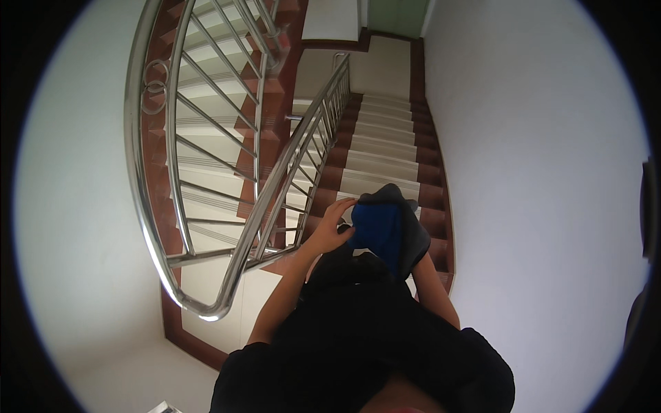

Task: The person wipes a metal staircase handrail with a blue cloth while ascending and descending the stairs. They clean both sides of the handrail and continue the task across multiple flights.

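A cloth (379, 222), blue on one face and dark grey on the other, is held up in front of my body, folded over on itself. The fingertips and thumb of my left hand (330, 229) are at its left edge, curved around that side. My right forearm (436, 291) reaches up to the cloth's lower right side. The cloth covers the right hand, so its fingers are hidden.
A staircase with pale treads (379, 157) and red-brown borders descends ahead. On the left, a shiny metal handrail (242, 258) bends around beside another flight (211, 124). A white wall (532, 180) runs along the right. Tiled landing floor (222, 320) shows at lower left.
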Demonstrator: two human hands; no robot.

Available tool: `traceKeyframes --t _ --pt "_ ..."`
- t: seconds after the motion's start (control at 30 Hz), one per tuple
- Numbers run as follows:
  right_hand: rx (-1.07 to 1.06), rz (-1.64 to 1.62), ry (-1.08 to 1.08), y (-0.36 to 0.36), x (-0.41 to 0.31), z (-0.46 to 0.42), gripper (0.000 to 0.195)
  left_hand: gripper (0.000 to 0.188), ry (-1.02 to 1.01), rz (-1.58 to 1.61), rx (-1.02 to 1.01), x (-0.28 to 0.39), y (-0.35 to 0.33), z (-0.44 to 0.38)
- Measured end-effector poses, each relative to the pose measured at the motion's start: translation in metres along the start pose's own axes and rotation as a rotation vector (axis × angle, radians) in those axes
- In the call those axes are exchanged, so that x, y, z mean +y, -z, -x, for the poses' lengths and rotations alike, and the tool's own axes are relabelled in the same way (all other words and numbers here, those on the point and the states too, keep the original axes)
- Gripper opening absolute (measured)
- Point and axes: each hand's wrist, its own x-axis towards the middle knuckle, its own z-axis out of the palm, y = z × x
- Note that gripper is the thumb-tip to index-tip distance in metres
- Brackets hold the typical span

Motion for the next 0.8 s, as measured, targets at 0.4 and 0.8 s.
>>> traceKeyframes --t 0.4,0.8 --pt "-0.398 -0.051 -0.232 -0.056 0.14 -0.068 0.085 0.044 -0.085 -0.052 0.233 -0.107 0.026 -0.065" --pt "-0.584 0.004 0.092 -0.059 0.164 -0.139 0.075 0.027 -0.048 -0.325 0.641 -0.109 0.015 -0.052"
